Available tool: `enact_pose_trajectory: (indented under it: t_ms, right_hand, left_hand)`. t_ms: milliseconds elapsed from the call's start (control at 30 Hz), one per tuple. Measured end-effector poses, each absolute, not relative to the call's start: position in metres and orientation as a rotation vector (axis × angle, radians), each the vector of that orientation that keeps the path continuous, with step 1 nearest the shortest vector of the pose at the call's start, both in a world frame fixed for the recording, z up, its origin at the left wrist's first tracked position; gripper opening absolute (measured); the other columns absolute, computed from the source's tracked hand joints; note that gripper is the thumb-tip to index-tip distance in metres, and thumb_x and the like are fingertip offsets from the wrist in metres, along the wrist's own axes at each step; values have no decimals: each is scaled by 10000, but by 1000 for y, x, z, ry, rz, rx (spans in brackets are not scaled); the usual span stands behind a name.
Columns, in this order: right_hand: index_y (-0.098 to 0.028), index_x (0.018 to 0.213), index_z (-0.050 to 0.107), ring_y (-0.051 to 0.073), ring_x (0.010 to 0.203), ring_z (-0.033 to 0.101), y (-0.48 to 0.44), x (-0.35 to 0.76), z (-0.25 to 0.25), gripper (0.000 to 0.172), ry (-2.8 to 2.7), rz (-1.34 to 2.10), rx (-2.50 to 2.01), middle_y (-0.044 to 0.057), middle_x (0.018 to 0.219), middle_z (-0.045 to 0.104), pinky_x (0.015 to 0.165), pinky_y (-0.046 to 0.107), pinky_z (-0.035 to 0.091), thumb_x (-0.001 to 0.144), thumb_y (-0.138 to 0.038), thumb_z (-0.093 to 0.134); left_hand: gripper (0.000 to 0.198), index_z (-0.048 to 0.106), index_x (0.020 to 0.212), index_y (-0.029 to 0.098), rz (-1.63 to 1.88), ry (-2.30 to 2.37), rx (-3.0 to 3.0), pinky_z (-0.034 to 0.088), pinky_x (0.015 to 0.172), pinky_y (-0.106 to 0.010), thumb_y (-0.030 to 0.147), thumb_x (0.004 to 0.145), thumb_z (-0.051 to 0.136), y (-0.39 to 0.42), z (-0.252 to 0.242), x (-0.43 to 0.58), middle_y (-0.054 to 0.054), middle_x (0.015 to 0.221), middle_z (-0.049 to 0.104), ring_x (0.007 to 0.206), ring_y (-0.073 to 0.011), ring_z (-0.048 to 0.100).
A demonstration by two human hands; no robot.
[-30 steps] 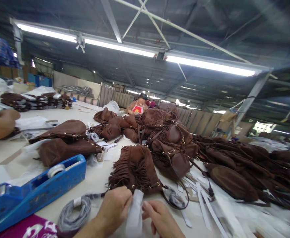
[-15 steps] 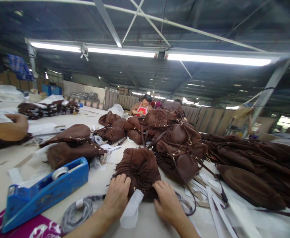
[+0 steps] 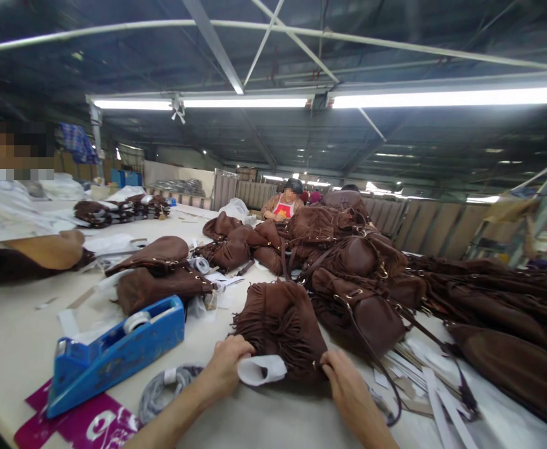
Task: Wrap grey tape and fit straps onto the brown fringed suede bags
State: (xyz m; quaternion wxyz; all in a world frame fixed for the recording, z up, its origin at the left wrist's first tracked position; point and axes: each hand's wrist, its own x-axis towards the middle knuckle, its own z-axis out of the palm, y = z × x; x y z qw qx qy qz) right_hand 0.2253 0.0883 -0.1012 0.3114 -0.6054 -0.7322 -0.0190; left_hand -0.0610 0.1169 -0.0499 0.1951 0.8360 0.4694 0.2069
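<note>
Both hands are at the near edge of a brown fringed bag (image 3: 280, 324), which lies flat on the table (image 3: 11, 349) in the near middle, fringe hanging toward us.

Left hand (image 3: 224, 368): narrow grip, thumb and fingers pinched on one end of a white paper strip (image 3: 261, 369). The strip curls rightward over the bag's near edge.

Right hand (image 3: 348, 390): fingertips sit at the bag's near right corner. We cannot tell whether they pinch the suede or only press on it.

Near left there is a blue tape dispenser (image 3: 116, 352), and a grey cord coil (image 3: 161, 390) lies just beside the left wrist. Right and far there is a heap of brown bags (image 3: 357, 262), with loose white strips (image 3: 436, 399) on the table in front of it. A co-worker's arm (image 3: 48, 249) rests at far left.

We judge the step in hand to be fitting the strip to the bag's near edge. Any further move calls for a steady pinch on the strip, the bag held still at its corner, and the fringe kept out from under the paper.
</note>
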Motion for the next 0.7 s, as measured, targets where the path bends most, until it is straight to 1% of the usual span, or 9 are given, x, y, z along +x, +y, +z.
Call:
enact_pose_trajectory:
  t_ms: [133, 200, 267, 400, 600, 633, 700]
  right_hand:
    - [-205, 735, 549, 226, 743, 554, 84, 222, -103, 227, -1966, -114, -1625, 66, 774, 592, 693, 330, 418, 823, -78, 383]
    - [-201, 751, 570, 232, 781, 558, 83, 217, -101, 212, -1996, -136, -1655, 72, 805, 604, 721, 334, 414, 817, -75, 414]
    - [-197, 768, 590, 239, 814, 563, 83, 213, -99, 178, -2020, -138, -1684, 74, 821, 612, 741, 331, 410, 817, -84, 460]
    - [-194, 725, 574, 226, 760, 562, 88, 215, -103, 218, -1969, -200, -1773, 66, 770, 597, 688, 309, 395, 822, -48, 444]
    - [-193, 719, 544, 222, 699, 544, 91, 222, -110, 243, -1883, -271, -1829, 77, 748, 567, 643, 311, 374, 856, -63, 391]
    - [-192, 717, 542, 224, 697, 540, 91, 221, -110, 250, -1876, -285, -1836, 81, 749, 565, 641, 313, 372, 855, -57, 383]
    - [-191, 713, 541, 225, 694, 534, 91, 219, -110, 263, -1877, -309, -1842, 85, 755, 563, 640, 317, 368, 843, -35, 373]
  left_hand:
    - [190, 625, 890, 216, 503, 1375, 2466, 329, 857, -377, 130, 769, 506, 109, -50, -50, -42, 967, 629, 973, -229, 522]
    - [209, 593, 906, 200, 482, 1410, 2537, 314, 873, -399, 104, 734, 523, 106, -52, -45, -54, 985, 628, 974, -239, 515]
    - [183, 569, 884, 183, 476, 1456, 2567, 310, 879, -408, 103, 723, 532, 104, -55, -43, -72, 985, 630, 971, -251, 512]
    - [141, 560, 866, 176, 482, 1490, 2555, 305, 887, -412, 115, 743, 527, 104, -55, -43, -80, 986, 637, 976, -257, 517]
    - [281, 586, 1015, 194, 555, 1462, 2560, 296, 897, -407, 112, 748, 549, 104, -55, -48, -74, 991, 651, 989, -257, 516]
    - [282, 595, 1022, 200, 572, 1445, 2553, 296, 896, -403, 117, 756, 551, 105, -56, -50, -69, 983, 654, 987, -252, 517]
    - [214, 627, 975, 221, 580, 1400, 2503, 301, 886, -389, 147, 795, 537, 107, -56, -54, -48, 953, 660, 976, -236, 524]
